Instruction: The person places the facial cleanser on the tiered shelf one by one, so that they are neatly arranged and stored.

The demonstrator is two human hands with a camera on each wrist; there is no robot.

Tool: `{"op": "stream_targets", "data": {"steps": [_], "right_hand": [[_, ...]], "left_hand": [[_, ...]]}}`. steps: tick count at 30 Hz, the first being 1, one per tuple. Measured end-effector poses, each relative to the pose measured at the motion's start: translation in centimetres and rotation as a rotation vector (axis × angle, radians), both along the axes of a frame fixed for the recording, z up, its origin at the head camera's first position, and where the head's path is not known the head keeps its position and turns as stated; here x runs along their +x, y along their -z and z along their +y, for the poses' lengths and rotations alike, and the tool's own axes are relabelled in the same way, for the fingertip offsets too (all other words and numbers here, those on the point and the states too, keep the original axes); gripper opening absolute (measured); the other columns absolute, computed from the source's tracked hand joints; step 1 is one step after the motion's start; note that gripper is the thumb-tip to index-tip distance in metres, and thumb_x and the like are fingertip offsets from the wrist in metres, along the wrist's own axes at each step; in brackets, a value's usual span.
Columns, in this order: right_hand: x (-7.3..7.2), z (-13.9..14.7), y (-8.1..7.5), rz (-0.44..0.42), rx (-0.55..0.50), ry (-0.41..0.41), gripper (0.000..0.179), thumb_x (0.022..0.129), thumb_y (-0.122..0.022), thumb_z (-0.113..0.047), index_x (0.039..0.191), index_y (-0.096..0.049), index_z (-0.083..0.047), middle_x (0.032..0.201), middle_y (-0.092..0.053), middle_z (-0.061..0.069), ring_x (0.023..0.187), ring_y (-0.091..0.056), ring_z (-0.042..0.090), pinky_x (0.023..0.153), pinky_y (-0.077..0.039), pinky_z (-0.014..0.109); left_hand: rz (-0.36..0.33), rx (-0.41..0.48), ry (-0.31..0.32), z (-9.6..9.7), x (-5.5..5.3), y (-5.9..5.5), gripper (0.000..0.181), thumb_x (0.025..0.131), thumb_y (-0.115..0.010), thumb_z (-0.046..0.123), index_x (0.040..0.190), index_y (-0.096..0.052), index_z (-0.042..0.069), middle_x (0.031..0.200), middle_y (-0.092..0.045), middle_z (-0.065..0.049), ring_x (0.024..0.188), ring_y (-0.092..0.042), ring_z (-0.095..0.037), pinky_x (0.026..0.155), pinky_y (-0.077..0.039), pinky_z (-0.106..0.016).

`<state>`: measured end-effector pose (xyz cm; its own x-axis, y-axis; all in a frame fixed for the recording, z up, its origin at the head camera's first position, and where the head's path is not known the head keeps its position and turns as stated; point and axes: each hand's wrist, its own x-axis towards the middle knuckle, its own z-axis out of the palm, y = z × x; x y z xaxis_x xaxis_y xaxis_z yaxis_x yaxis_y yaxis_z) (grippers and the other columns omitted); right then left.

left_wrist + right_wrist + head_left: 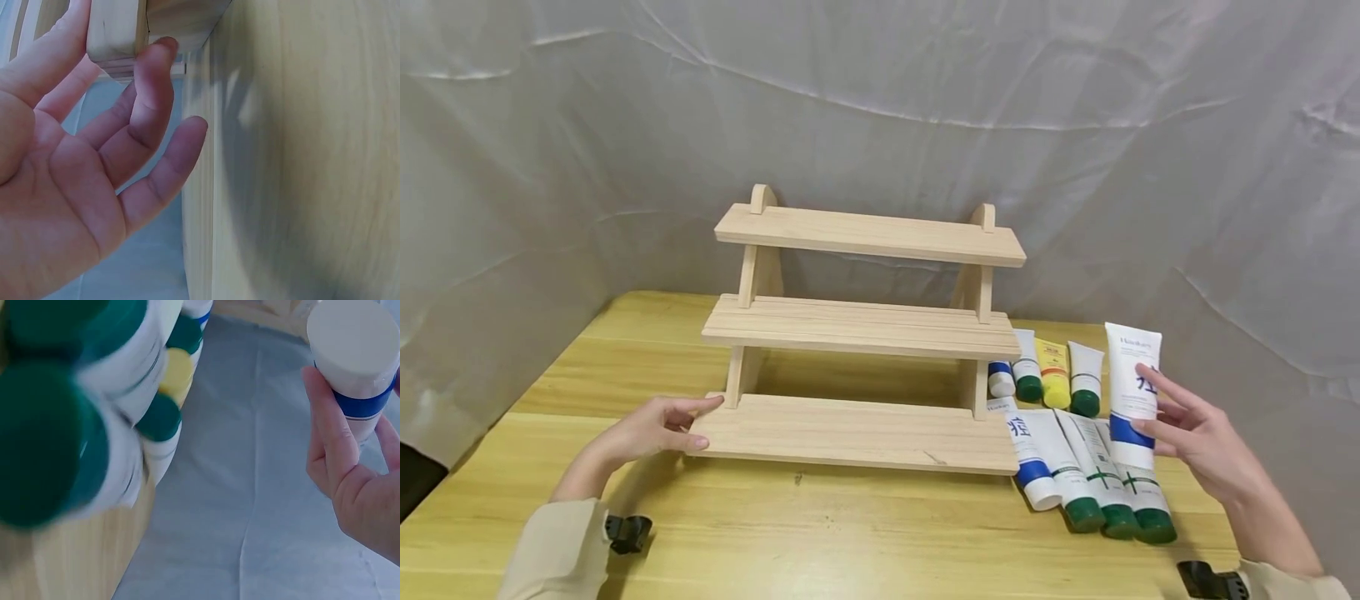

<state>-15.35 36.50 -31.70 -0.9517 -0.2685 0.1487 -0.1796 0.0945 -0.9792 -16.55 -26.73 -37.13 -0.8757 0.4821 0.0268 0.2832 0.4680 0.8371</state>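
Note:
A three-tier wooden display rack (857, 329) stands on the table. My left hand (651, 433) holds the left end of its lowest board. In the left wrist view, the left hand (94, 156) has its thumb on one face of the board end (115, 31) and a bent finger against the other. My right hand (1195, 433) grips a white squeeze tube (1131, 350) with a blue band and blue lettering, raised over the other tubes, cap downward. In the right wrist view, the right hand (350, 456) has its fingers around this tube, white cap (353, 337) toward the camera.
Right of the rack lie two rows of tubes. The back row includes a yellow tube (1054, 371) and a green-capped white tube (1086, 371). In front are a blue-banded tube (1030, 454) and several green-capped ones (1063, 467). Grey cloth (880, 108) hangs behind the table (850, 533).

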Motion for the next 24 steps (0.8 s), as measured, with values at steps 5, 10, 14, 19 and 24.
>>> {"op": "stream_targets", "data": {"steps": [5, 10, 14, 19, 24], "right_hand": [[-0.5, -2.1, -0.4, 0.061, 0.064, 0.075, 0.065, 0.086, -0.052, 0.008, 0.14, -0.032, -0.022, 0.103, -0.057, -0.008, 0.083, -0.058, 0.007, 0.062, -0.051, 0.026], [-0.8, -3.8, -1.0, 0.076, 0.111, 0.132, 0.063, 0.086, -0.055, 0.002, 0.14, -0.033, -0.022, 0.104, -0.054, -0.008, 0.082, -0.057, 0.007, 0.063, -0.05, 0.023], [-1.1, -5.0, -1.3, 0.081, 0.083, 0.138, 0.063, 0.086, -0.056, 0.0, 0.14, -0.033, -0.022, 0.107, -0.051, -0.006, 0.083, -0.056, 0.006, 0.065, -0.05, 0.022], [-1.7, -6.5, -1.4, 0.075, 0.052, 0.148, 0.062, 0.086, -0.057, -0.001, 0.14, -0.033, -0.022, 0.11, -0.049, -0.004, 0.085, -0.055, 0.008, 0.065, -0.05, 0.022], [-2.1, -8.4, -1.9, 0.057, 0.082, 0.179, 0.061, 0.085, -0.06, -0.006, 0.138, -0.035, -0.023, 0.11, -0.044, 0.001, 0.085, -0.053, 0.009, 0.065, -0.049, 0.022]], "left_hand": [[-0.03, 0.014, 0.01, -0.1, 0.0, 0.2, 0.06, 0.081, -0.065, 0.011, 0.128, -0.036, -0.014, 0.067, -0.049, -0.002, 0.059, -0.042, -0.007, 0.051, -0.041, -0.024], [-0.049, 0.025, 0.012, -0.1, 0.1, 0.2, 0.061, 0.081, -0.065, 0.011, 0.128, -0.035, -0.014, 0.061, -0.041, 0.002, 0.054, -0.042, -0.006, 0.049, -0.042, -0.026], [-0.042, 0.035, 0.031, -0.1, 0.2, 0.1, 0.06, 0.082, -0.064, 0.01, 0.128, -0.034, -0.015, 0.059, -0.041, 0.004, 0.053, -0.041, -0.005, 0.049, -0.043, -0.027], [-0.044, 0.033, 0.038, -0.1, 0.0, 0.3, 0.06, 0.082, -0.064, 0.01, 0.128, -0.034, -0.015, 0.059, -0.04, 0.005, 0.053, -0.04, -0.005, 0.049, -0.044, -0.028], [-0.045, 0.036, 0.042, -0.1, 0.0, 0.3, 0.06, 0.082, -0.064, 0.01, 0.128, -0.035, -0.014, 0.059, -0.042, 0.005, 0.053, -0.041, -0.006, 0.049, -0.044, -0.028]]}}
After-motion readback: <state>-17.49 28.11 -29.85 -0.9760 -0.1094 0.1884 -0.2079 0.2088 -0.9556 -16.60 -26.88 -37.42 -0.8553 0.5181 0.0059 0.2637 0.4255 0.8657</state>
